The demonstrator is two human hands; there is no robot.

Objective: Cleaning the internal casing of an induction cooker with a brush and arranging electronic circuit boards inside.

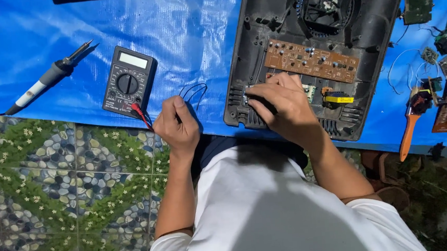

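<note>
l hand: grip closed on red probe lead, by multimeter
r hand: fingers pressed on black casing, grip state unclear

A makeshift electronics repair spot, set up on the ground, is shown. A bright blue plastic tarpaulin is spread over floor tiles printed with pebbles and green leaves. On it are laid a grey-handled soldering iron, a black digital multimeter with a round dial, an opened black plastic appliance casing with a fan, a brown circuit board and scattered loose boards and wires.
</note>
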